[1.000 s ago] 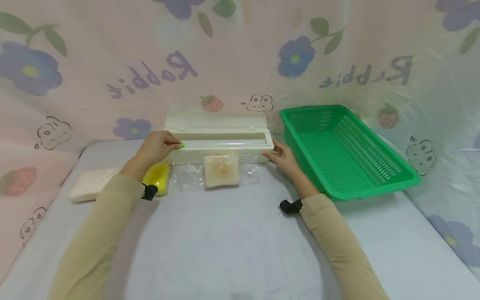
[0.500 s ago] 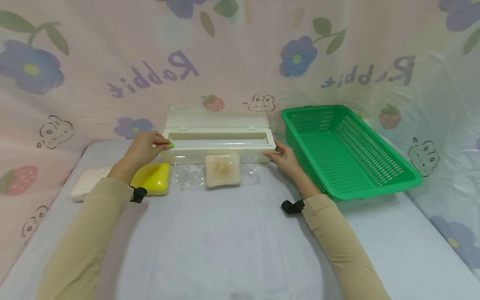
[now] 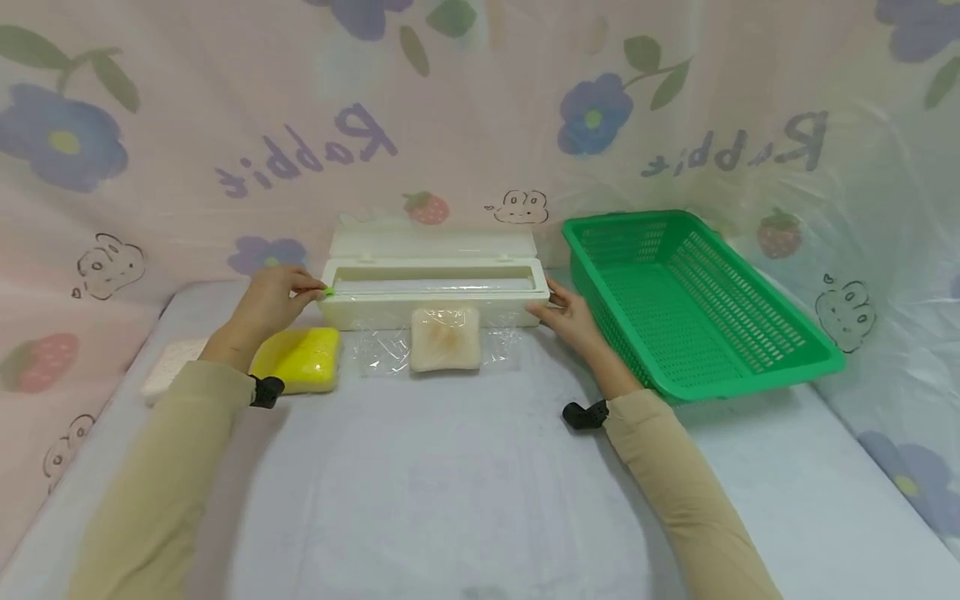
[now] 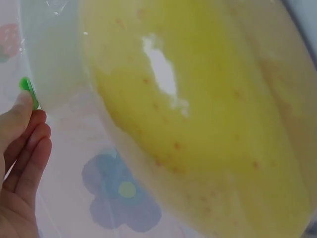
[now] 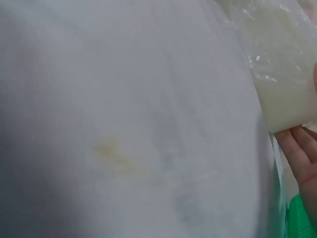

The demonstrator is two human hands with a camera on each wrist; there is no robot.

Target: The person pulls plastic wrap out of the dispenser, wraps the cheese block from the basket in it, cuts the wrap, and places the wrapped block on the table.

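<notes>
A long white cling film dispenser (image 3: 352, 315) stands at the back of the table with its lid (image 3: 431, 242) raised. At its left end my left hand (image 3: 264, 302) pinches the small green slide cutter (image 4: 28, 93) between thumb and fingers. My right hand (image 3: 570, 318) grips the dispenser's right end, thumb in front. Clear film (image 3: 382, 350) hangs over the front onto the table. A toast-like slice (image 3: 445, 340) with a browned middle lies against the dispenser's front, on the film.
A glossy yellow bread-shaped piece (image 3: 300, 358) lies by my left wrist and fills much of the left wrist view. Behind that forearm sits a pale speckled slice (image 3: 169, 363), partly hidden. A green plastic basket (image 3: 750, 387) stands right of the dispenser; a printed curtain (image 3: 465, 108) hangs behind.
My left hand has slid the green cutter leftward along the dispenser's front edge to its left end, uncovering more of the yellow piece. The right hand stays at the dispenser's right end.
</notes>
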